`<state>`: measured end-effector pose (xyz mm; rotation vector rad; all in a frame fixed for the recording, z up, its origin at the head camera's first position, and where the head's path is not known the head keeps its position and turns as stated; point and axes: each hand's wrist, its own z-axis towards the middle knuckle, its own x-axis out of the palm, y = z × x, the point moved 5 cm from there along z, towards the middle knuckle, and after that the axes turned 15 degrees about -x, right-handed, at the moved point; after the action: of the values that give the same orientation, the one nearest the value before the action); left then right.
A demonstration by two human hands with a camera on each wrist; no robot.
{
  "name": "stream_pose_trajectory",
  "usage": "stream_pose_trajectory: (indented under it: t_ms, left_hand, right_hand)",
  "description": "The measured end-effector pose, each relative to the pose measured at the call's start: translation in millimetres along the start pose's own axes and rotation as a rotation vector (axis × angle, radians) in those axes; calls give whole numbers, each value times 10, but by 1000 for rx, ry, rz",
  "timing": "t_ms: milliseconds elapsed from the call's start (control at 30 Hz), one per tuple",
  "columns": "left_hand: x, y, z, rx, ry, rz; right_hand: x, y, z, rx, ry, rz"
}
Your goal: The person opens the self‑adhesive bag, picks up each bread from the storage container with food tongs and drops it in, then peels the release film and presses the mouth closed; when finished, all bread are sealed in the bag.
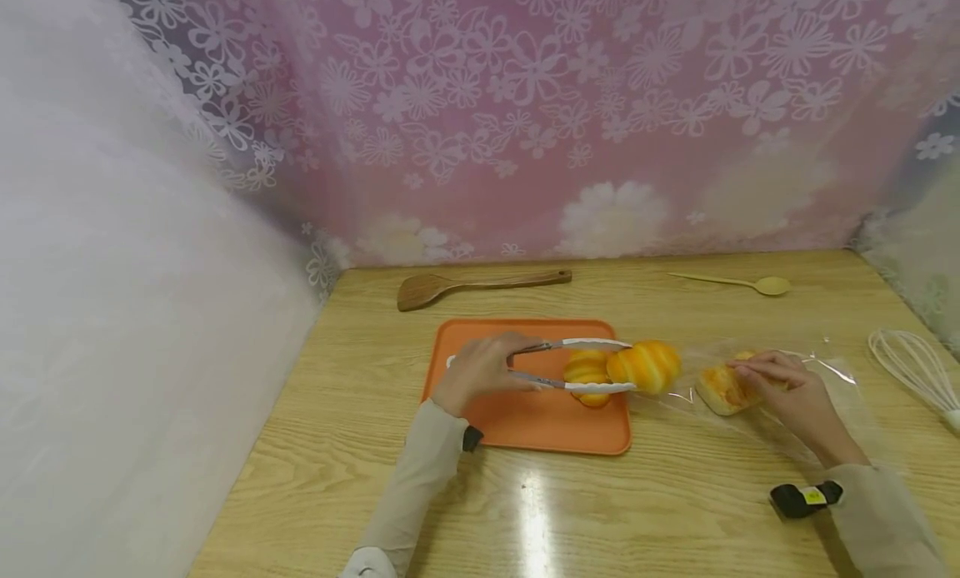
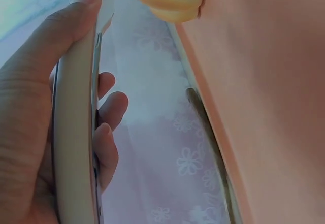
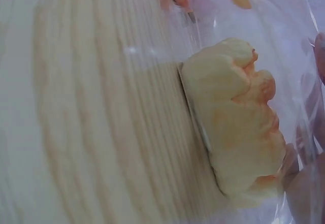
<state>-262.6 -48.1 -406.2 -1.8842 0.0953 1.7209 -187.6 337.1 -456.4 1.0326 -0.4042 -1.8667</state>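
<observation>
1. Over the right edge of the orange tray (image 1: 517,424), a striped yellow roll (image 1: 651,367) sits between the tips of the tongs (image 1: 557,384).
2. The left hand (image 1: 480,370) grips the tongs, its thumb along one arm and its fingers curled round the other side.
3. A second roll (image 1: 584,367) lies on the tray, partly hidden behind the first.
4. The right hand (image 1: 797,397) pinches the clear plastic bag (image 1: 836,399) beside the tray; a browned bread piece (image 1: 722,392) lies inside.
5. Behind the tray rests a wooden spatula (image 1: 450,286); a spoon (image 1: 770,286) lies farther right.
</observation>
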Motion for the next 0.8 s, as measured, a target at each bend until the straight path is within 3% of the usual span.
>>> stream_pose_trajectory:
  t_ms: [267, 467, 533, 600, 800]
  left_hand:
    - [-112, -72, 1, 53, -100, 107]
    - [-124, -141, 14, 128, -164, 149]
    - [-102, -178, 33, 149, -149, 142]
    - [-61, -218, 53, 151, -93, 123]
    - [79, -269, 120, 37, 85, 126]
  right_hand:
    - [24, 18, 14, 11, 42, 14]
    - [31, 23, 21, -5, 17, 39]
    - [31, 9, 18, -7, 3, 38]
    - [35, -6, 15, -13, -13, 29]
    - [49, -3, 15, -75, -68, 31]
